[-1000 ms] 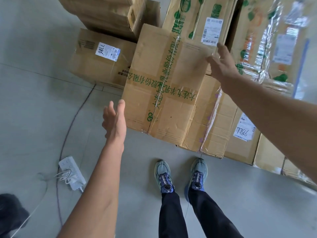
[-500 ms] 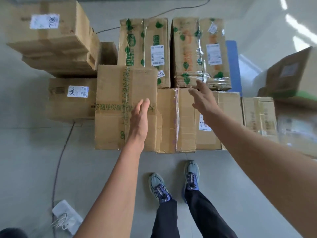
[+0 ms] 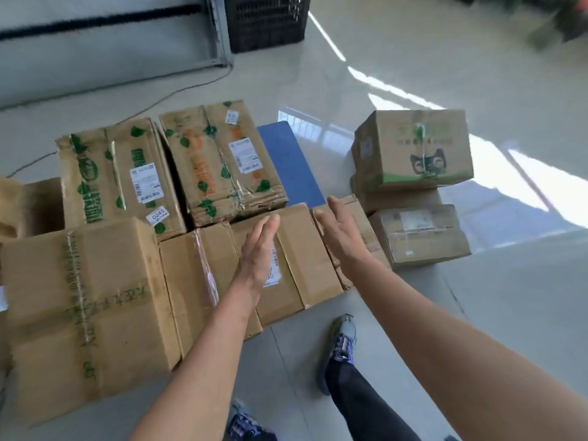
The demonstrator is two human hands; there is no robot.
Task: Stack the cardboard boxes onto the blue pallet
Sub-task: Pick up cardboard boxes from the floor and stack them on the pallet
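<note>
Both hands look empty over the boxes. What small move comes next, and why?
Probably a reach rightward to the taped box on the floor: the left hand and right hand are open and hold nothing, that box lies off the blue pallet, and part of the pallet is bare.

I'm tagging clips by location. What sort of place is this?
Probably a warehouse or parcel-handling room. Taped cardboard boxes with shipping labels crowd a blue pallet lying on a glossy tiled floor, and a black plastic crate stands at the far side.
</note>
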